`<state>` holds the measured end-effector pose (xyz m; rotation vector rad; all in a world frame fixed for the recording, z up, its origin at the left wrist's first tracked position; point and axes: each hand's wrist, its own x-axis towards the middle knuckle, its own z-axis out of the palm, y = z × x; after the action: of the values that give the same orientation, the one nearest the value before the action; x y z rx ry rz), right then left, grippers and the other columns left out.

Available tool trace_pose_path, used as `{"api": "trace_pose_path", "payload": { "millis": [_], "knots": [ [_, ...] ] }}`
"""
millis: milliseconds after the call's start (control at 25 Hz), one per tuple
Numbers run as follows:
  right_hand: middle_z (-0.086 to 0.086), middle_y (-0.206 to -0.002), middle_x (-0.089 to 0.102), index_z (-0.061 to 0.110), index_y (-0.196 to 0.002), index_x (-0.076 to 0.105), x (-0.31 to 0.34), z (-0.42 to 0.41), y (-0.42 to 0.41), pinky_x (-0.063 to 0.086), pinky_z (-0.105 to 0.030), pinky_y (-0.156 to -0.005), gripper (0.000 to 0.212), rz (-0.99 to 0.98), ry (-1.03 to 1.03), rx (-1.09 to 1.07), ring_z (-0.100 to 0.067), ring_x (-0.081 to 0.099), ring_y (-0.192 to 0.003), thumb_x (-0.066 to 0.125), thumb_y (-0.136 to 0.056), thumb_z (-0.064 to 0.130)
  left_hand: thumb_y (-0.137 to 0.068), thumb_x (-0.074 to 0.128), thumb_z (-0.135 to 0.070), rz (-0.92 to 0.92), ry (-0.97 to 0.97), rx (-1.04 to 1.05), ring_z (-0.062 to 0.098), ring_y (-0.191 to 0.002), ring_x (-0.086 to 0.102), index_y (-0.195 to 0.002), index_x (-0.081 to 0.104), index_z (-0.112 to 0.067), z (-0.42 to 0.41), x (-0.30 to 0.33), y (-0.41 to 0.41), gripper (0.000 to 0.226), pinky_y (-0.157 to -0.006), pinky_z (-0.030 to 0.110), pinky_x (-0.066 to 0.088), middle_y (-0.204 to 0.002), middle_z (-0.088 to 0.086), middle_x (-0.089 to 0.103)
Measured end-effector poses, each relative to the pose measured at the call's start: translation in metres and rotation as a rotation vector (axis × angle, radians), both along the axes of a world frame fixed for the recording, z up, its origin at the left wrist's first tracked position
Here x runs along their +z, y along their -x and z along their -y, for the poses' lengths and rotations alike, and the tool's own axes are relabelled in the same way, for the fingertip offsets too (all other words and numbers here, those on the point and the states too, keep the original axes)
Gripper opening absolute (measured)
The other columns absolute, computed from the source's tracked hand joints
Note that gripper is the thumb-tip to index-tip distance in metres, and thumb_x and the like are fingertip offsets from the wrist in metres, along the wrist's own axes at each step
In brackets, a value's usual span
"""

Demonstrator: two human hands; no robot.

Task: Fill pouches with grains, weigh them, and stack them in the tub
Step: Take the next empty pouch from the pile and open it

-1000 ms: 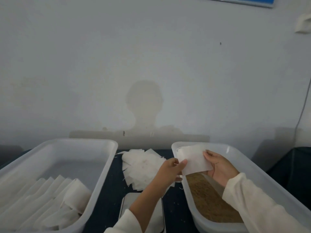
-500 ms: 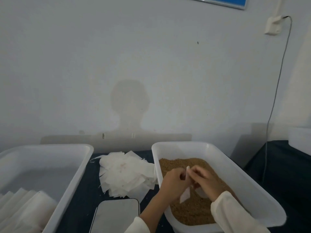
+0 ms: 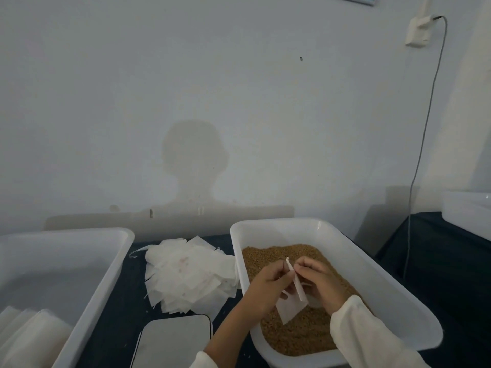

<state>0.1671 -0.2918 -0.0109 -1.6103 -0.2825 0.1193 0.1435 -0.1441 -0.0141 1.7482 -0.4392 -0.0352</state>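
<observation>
Pouch point(image 3: 291, 306) pinched by both hands, over grains point(image 3: 300, 333)

Both hands sit over the grain tub point(image 3: 377, 282), blocking its middle; brown grain point(image 3: 276, 254) toward the far wall lies open; a heap of empty pouches point(image 3: 186, 272) fills the dark tabletop point(image 3: 125, 309) gap between the two tubs; the scale point(image 3: 172, 341) takes the near part of that gap; the left tub point(image 3: 106, 272) holds filled pouches point(image 3: 29, 335) near; its far half is open.

Empty white pouch point(image 3: 291, 306) held edge-on above brown grains point(image 3: 300, 333) in tub point(image 3: 372, 277).
</observation>
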Motion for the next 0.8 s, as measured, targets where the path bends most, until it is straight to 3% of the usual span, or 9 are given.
{"api": "trace_pose_path", "payload": {
  "millis": [160, 360, 440, 520, 600, 720, 800],
  "knots": [
    [-0.015, -0.07, 0.05, 0.002, -0.072, 0.05, 0.001, 0.0, 0.003, 0.042, -0.036, -0.064, 0.023, -0.023, -0.043, 0.036, -0.026, 0.049, -0.066, 0.061, -0.08, 0.021, -0.099, 0.043, -0.012, 0.029, -0.013, 0.027, 0.012, -0.076, 0.059, -0.085, 0.054, -0.015, 0.0, -0.001, -0.001, 0.018, -0.07, 0.025, 0.047, -0.083, 0.0, 0.06],
    [-0.014, -0.071, 0.044, 0.005, -0.071, 0.049, -0.001, 0.001, 0.001, 0.037, -0.029, -0.056, 0.02, 0.028, 0.127, -0.013, -0.023, 0.043, -0.065, 0.058, -0.087, -0.002, -0.083, 0.058, -0.005, 0.087, -0.145, 0.094, 0.018, -0.08, 0.056, -0.081, 0.054, -0.02, 0.002, -0.006, -0.003, 0.015, -0.077, 0.04, 0.051, -0.086, 0.005, 0.059],
    [-0.014, -0.069, 0.049, 0.004, -0.072, 0.052, -0.002, 0.002, 0.0, 0.045, -0.029, -0.054, 0.02, 0.025, 0.172, -0.049, -0.019, 0.05, -0.06, 0.051, -0.087, -0.009, -0.081, 0.061, -0.007, 0.099, -0.179, 0.148, 0.023, -0.079, 0.057, -0.084, 0.052, -0.016, 0.002, -0.009, -0.002, 0.013, -0.078, 0.045, 0.051, -0.084, 0.007, 0.059],
    [-0.017, -0.072, 0.055, 0.001, -0.076, 0.052, -0.004, 0.002, 0.0, 0.051, -0.041, -0.062, 0.016, 0.039, 0.265, -0.116, -0.025, 0.056, -0.064, 0.049, -0.087, -0.01, -0.082, 0.06, -0.005, 0.101, -0.181, 0.222, 0.024, -0.074, 0.057, -0.089, 0.043, -0.019, 0.001, -0.01, -0.002, 0.023, -0.072, 0.041, 0.053, -0.081, 0.005, 0.056],
    [-0.016, -0.07, 0.059, 0.003, -0.078, 0.052, -0.006, 0.003, 0.0, 0.052, -0.041, -0.064, 0.013, 0.065, 0.371, -0.202, -0.026, 0.058, -0.062, 0.052, -0.085, -0.008, -0.085, 0.053, 0.0, 0.137, -0.155, 0.231, 0.026, -0.071, 0.057, -0.09, 0.037, -0.023, 0.001, -0.009, -0.001, 0.028, -0.064, 0.036, 0.052, -0.082, 0.007, 0.054],
    [-0.01, -0.062, 0.057, 0.006, -0.082, 0.05, -0.006, 0.004, 0.002, 0.049, -0.037, -0.059, 0.015, 0.059, 0.372, -0.236, -0.022, 0.055, -0.053, 0.051, -0.084, -0.008, -0.092, 0.043, -0.001, 0.243, -0.288, 0.262, 0.018, -0.073, 0.051, -0.084, 0.047, -0.024, 0.004, -0.009, -0.002, 0.025, -0.069, 0.035, 0.05, -0.087, 0.002, 0.049],
    [-0.009, -0.061, 0.056, 0.007, -0.086, 0.049, -0.005, 0.003, 0.003, 0.048, -0.035, -0.056, 0.015, 0.054, 0.342, -0.222, -0.021, 0.052, -0.052, 0.051, -0.085, -0.008, -0.095, 0.04, -0.004, 0.29, -0.367, 0.303, 0.012, -0.073, 0.047, -0.092, 0.056, -0.02, 0.006, -0.011, -0.003, 0.023, -0.07, 0.025, 0.047, -0.092, -0.002, 0.045]
  ]
}}
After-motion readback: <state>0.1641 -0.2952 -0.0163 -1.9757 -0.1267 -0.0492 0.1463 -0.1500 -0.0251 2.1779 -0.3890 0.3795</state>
